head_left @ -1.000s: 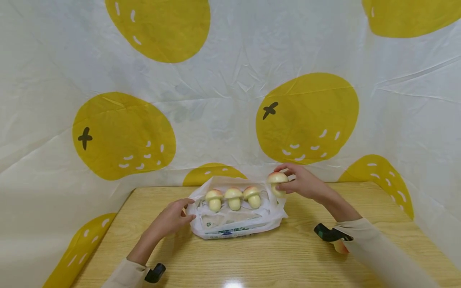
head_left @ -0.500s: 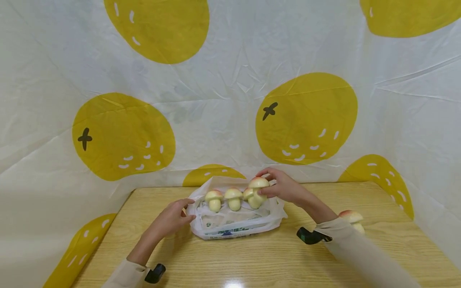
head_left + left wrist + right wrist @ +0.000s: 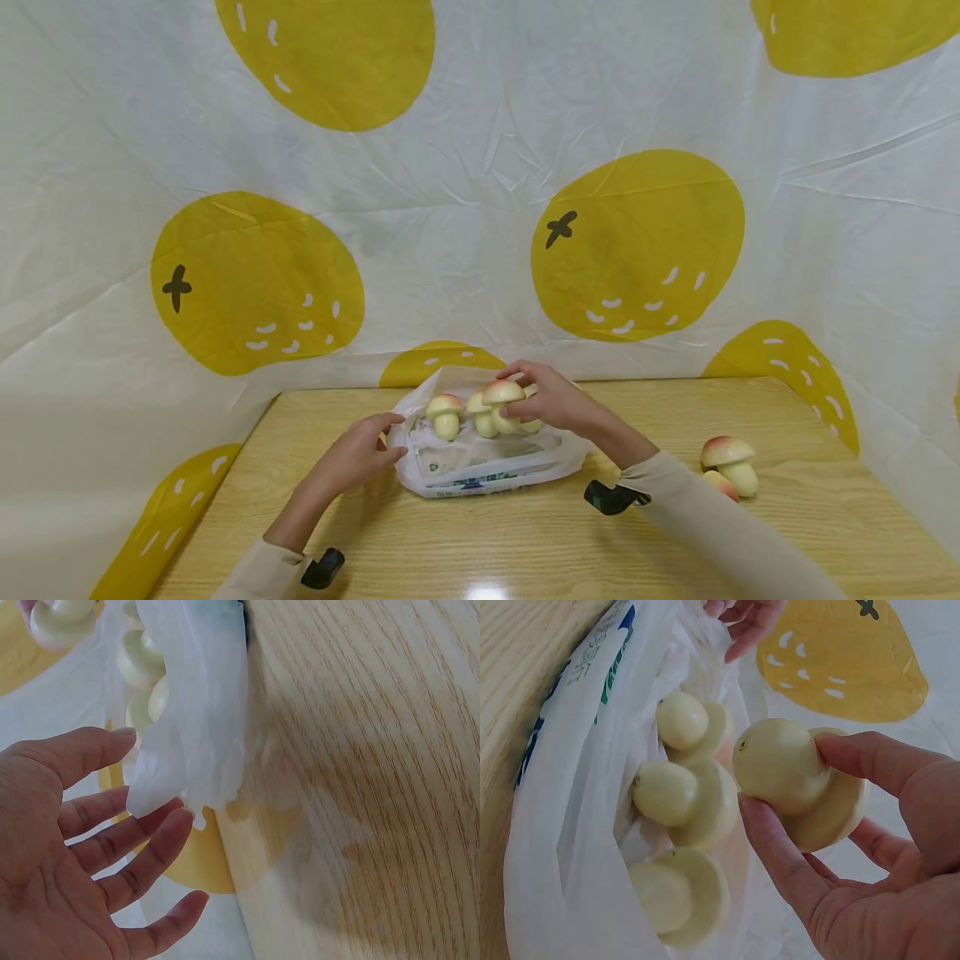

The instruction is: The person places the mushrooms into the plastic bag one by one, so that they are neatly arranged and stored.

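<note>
A white plastic bag with green and blue print lies spread open on the table. Three toy mushrooms, pale with reddish caps, stand in a row in it; the left mushroom shows fully, the others partly. My right hand pinches another mushroom between thumb and fingers, over the bag in front of the row. At the bag's left edge is my left hand. In the left wrist view its fingers are spread and loosely bent, touching the plastic, the thumb apart from them.
Two more mushrooms lie on the table to the right: one mushroom with its cap up, and another mushroom partly hidden against it. The wooden table meets a hanging white cloth with yellow fruit prints at its back edge.
My right hand has carried its mushroom leftward from the bag's right edge to in front of the row. The two mushrooms on the right have come out from behind my sleeve. My left hand stays put.
</note>
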Motion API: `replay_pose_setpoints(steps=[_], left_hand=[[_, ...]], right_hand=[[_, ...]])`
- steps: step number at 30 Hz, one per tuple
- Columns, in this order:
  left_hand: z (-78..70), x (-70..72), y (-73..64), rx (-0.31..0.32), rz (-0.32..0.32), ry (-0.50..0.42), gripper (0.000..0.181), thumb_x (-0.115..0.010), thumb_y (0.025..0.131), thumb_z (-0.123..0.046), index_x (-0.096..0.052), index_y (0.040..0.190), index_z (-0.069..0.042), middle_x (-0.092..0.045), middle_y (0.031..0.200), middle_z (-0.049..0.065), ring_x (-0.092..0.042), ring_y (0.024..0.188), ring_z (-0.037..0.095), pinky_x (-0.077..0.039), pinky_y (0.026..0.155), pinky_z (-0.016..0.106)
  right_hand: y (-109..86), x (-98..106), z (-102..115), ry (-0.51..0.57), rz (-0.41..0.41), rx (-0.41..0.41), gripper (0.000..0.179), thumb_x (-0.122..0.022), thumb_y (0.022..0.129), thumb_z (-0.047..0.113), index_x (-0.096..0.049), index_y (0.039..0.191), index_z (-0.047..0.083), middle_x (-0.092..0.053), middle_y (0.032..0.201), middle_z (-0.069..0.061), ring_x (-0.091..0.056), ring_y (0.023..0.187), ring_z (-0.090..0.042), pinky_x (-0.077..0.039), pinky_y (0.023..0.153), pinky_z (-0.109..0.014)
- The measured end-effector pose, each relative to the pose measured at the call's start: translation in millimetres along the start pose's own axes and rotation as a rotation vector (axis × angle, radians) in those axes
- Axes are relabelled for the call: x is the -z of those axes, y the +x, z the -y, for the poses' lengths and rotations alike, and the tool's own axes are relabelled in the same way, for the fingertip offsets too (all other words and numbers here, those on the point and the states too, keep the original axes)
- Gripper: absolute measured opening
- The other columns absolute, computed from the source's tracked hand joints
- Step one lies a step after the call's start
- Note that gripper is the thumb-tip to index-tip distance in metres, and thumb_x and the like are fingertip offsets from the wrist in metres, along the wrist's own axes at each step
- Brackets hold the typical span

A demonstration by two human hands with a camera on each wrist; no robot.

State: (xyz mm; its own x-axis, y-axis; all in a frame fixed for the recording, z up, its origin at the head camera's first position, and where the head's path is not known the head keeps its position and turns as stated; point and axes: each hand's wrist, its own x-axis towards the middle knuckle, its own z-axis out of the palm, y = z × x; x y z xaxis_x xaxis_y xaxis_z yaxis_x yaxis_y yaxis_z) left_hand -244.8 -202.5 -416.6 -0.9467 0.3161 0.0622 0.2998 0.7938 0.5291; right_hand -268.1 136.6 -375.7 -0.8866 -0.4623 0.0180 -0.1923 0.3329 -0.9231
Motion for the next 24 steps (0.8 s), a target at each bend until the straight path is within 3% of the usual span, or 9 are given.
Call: replay_pose_setpoints(steps=[11,24], left_hand=[[-2.1,-1.0,0.7,0.016,-0.003,-0.005,0.048,-0.078,0.09,-0.016,-0.063,0.133,-0.003,-0.068,0.118,0.012,-0.061,0.078,0.011,-0.052,0.064,0.029],[-4.3,-0.1,0.9,0.026,-0.002,0.003,0.049,-0.079,0.089,-0.017,-0.063,0.133,-0.004,-0.068,0.119,0.011,-0.061,0.078,0.011,-0.052,0.063,0.028]], right_hand=[[14.2,-30,-1,0.008,0.037,0.052,0.049,-0.079,0.087,0.009,-0.06,0.132,0.004,-0.06,0.121,-0.021,-0.066,0.087,-0.022,-0.059,0.079,-0.049],[25.0,-67,0,-0.031,-0.016,0.047,0.045,-0.084,0.081,0.008,-0.063,0.121,0.007,-0.062,0.116,-0.017,-0.063,0.086,-0.02,-0.058,0.07,-0.032]])
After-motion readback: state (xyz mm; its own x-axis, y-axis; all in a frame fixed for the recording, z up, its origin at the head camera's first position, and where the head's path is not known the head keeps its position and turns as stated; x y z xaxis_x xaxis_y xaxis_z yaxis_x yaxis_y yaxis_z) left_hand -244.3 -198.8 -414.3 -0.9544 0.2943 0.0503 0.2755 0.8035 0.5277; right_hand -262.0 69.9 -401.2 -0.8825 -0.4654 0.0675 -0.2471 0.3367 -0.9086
